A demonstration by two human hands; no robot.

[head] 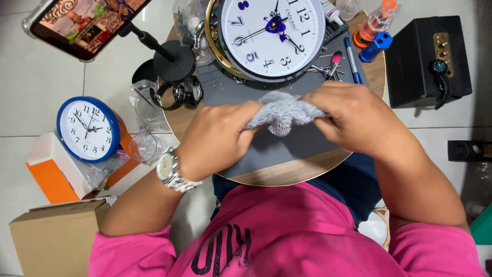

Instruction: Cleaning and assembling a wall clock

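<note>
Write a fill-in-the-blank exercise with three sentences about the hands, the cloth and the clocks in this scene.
1. Both hands, the left hand and the right hand, grip a fluffy grey ____ over the dark grey work mat.
2. The small round clock beside the table has a ____ rim.
3. A silver wristwatch sits on the ____ wrist.

Missing words: cloth; blue; left

Toward you from the large white round wall clock [271,36], bare grey rubber mat [287,146] lies open, while small tools [333,64] crowd its right.
</note>
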